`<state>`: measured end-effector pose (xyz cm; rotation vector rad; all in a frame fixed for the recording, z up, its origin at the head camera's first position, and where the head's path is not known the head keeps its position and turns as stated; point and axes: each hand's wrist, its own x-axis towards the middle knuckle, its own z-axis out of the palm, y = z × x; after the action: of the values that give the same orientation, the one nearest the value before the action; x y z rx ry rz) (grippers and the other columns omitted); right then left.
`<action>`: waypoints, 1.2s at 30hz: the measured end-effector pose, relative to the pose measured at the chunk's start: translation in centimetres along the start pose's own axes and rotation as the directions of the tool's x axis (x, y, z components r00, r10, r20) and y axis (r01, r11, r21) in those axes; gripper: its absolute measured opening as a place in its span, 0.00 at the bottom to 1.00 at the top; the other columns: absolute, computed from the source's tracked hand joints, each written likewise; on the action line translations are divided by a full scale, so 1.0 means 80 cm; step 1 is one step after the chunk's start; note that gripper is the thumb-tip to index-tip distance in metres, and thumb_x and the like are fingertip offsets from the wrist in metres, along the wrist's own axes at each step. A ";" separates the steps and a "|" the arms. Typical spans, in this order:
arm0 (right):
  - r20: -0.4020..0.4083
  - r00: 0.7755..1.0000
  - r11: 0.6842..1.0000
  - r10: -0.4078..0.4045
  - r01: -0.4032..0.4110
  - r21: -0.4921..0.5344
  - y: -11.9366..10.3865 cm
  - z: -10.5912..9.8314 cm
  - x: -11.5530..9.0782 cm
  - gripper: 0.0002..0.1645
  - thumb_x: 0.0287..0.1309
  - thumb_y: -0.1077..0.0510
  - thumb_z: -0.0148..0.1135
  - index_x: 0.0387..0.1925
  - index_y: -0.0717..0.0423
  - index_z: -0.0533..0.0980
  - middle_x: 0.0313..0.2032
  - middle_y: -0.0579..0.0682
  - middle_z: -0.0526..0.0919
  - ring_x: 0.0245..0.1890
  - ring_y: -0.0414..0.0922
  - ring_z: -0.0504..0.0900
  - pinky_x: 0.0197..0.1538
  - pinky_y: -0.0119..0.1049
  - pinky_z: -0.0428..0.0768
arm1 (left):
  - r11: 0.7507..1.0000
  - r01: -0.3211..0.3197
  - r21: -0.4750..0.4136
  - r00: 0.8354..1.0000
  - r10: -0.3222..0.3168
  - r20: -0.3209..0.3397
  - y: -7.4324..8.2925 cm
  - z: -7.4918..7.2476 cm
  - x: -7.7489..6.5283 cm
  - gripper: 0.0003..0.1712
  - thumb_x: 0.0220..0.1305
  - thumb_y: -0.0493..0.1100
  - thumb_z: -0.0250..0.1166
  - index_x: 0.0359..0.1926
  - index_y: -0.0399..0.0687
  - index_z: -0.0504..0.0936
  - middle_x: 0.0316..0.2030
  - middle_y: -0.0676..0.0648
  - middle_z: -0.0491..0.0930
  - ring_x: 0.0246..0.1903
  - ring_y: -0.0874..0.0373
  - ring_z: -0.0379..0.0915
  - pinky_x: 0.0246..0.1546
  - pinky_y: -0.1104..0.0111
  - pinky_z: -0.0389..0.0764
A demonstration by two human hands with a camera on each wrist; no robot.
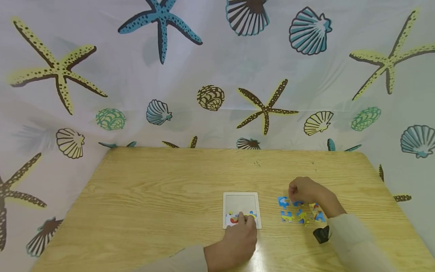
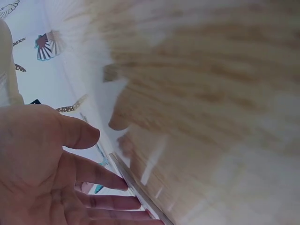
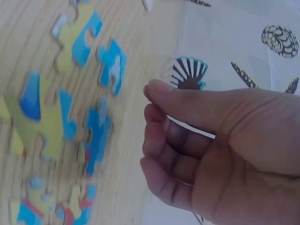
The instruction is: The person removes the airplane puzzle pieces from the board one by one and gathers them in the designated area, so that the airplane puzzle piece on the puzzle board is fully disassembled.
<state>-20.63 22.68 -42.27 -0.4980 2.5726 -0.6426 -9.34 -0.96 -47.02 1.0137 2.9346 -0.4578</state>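
A square puzzle tray (image 1: 242,200) with a pale rim lies on the table, and colourful jigsaw pieces (image 1: 233,219) fill part of its near side. My left hand (image 1: 239,238) reaches over the tray's near edge; its fingers extend to the pieces there. In the left wrist view those fingers lie along the tray's edge (image 2: 143,192), the thumb held apart. To the right, my right hand (image 1: 304,189) hovers at the far side of several loose jigsaw pieces (image 3: 98,136). Its fingers are loosely curled, thumb near the index fingertip, with nothing visible between them.
The loose blue, yellow and red pieces lie in rough rows right of the tray. A small black object (image 1: 321,234) sits beside the right cuff. Behind the wooden table (image 1: 153,196) hangs a white cloth (image 1: 204,68) printed with starfish and shells.
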 end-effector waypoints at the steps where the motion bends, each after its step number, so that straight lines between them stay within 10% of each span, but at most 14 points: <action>1: -0.005 1.000 1.000 -0.009 0.009 0.003 -0.004 0.002 0.003 0.04 0.57 0.65 0.61 0.27 0.58 0.77 0.25 0.48 0.79 0.22 0.42 0.73 0.27 0.32 0.73 | 1.000 -0.001 0.000 1.000 0.001 0.006 0.000 0.000 0.000 0.25 0.66 0.50 0.53 0.56 0.36 0.75 0.49 0.40 0.72 0.55 0.44 0.72 0.24 0.58 0.84; 15: -0.135 0.976 0.985 -0.171 0.168 -0.030 -0.065 0.055 0.053 0.04 0.53 0.65 0.65 0.25 0.58 0.78 0.21 0.46 0.77 0.21 0.38 0.69 0.27 0.26 0.71 | 0.999 0.001 -0.041 1.000 -0.001 0.017 0.000 0.002 0.001 0.26 0.66 0.51 0.54 0.55 0.34 0.75 0.49 0.40 0.71 0.56 0.42 0.72 0.26 0.56 0.84; 36: -0.048 0.962 0.964 -0.268 0.267 -0.012 -0.124 0.107 0.076 0.04 0.53 0.63 0.67 0.25 0.56 0.79 0.23 0.45 0.78 0.24 0.38 0.71 0.27 0.28 0.71 | 0.978 -0.104 0.179 0.994 0.109 -0.016 -0.001 0.001 -0.003 0.18 0.65 0.58 0.55 0.44 0.55 0.84 0.49 0.51 0.76 0.48 0.51 0.69 0.25 0.60 0.83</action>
<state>-19.20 8.77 -45.96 -0.8521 2.5756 -0.7465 -9.19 -1.17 -47.03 1.1964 2.8843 -0.7195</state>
